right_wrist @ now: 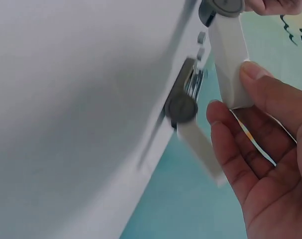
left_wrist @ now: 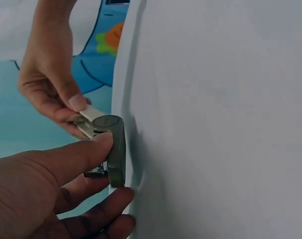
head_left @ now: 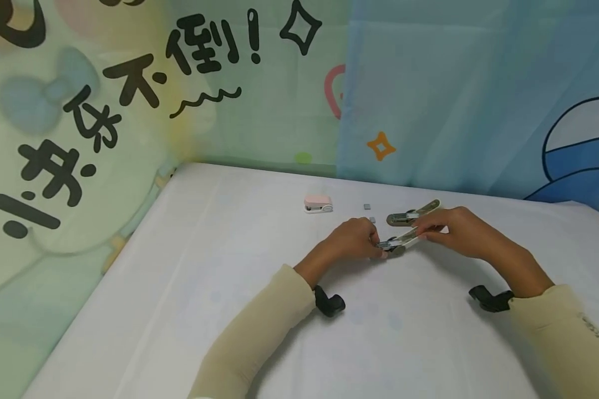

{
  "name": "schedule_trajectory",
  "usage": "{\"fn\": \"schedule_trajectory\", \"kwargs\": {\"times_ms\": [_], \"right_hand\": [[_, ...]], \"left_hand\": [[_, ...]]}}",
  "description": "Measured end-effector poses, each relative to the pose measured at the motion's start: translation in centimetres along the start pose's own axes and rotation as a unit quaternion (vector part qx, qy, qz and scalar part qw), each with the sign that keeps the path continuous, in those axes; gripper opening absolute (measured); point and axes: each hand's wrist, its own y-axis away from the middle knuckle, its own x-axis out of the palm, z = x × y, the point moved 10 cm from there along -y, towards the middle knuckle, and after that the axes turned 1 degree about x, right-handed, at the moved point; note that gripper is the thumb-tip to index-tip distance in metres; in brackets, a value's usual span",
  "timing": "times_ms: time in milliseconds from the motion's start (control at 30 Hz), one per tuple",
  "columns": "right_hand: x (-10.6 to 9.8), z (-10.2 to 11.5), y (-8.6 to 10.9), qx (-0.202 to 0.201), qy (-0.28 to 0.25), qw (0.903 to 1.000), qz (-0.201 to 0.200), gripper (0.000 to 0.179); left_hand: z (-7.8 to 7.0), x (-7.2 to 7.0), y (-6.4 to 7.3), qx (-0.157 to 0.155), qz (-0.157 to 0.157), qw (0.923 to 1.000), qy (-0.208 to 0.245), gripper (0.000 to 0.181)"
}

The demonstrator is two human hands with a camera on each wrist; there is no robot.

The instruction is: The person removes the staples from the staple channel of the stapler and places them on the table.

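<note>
Between both hands is an opened stapler, grey-green and white [head_left: 404, 239], held above the white table. My left hand [head_left: 351, 238] pinches its grey end; in the left wrist view the thumb presses on the grey body [left_wrist: 118, 154] near the round hinge. My right hand [head_left: 459, 230] pinches the far end of the white arm [right_wrist: 229, 59] between thumb and fingers. Just behind lies a second opened stapler [head_left: 398, 219] of the same kind, its metal staple channel showing in the right wrist view. Beyond the left hand are two small staple blocks [head_left: 366, 206].
A pink and white mini stapler [head_left: 318, 203] stands on the table [head_left: 219, 233] to the left of the staple blocks. Printed cloth [head_left: 454, 83] hangs behind the table's far edge. Black wrist mounts [head_left: 329, 303] stick out from both sleeves.
</note>
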Motion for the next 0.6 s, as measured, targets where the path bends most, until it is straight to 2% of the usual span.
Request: {"fn": "schedule_trajectory", "kwargs": {"times_ms": [133, 300, 500, 600], "right_hand": [[-1.2, -0.8, 1.4, 0.006, 0.021, 0.9996, -0.015, 0.027], [-2.3, -2.3, 2.7, 0.038, 0.041, 0.9980, -0.029, 0.027], [-2.2, -3.3, 3.0, 0.057, 0.035, 0.9975, -0.025, 0.025], [-1.8, -3.6, 2.9, 0.072, 0.028, 0.9970, -0.008, 0.024]], "left_hand": [[-1.5, 1.1, -1.2, -0.003, -0.006, 0.9992, -0.039, 0.018], [-2.9, 1.7, -2.0, -0.014, -0.024, 0.9985, -0.048, 0.019], [-2.3, 1.7, -2.4, -0.048, -0.048, 0.9975, -0.020, 0.025], [-2.0, 1.8, -2.6, -0.048, -0.058, 0.9970, -0.019, 0.025]]}}
